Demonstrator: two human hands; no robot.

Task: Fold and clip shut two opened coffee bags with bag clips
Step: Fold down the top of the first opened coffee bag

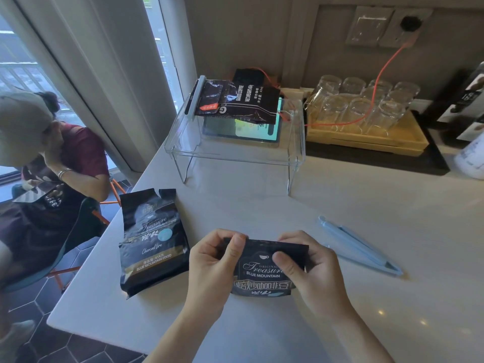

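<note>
Between the left hand (213,260) and right hand (306,265), a pinched coffee bag (264,273).

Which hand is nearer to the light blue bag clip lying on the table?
Right. The right hand holds the coffee bag just left of the blue clip; the left hand grips the bag's far side, farther away.

Three coffee bags (154,242), two clips (358,246), roughly ten glasses (366,106).

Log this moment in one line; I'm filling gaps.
step: folding top | both hands grip bag | clip unused on counter
</note>
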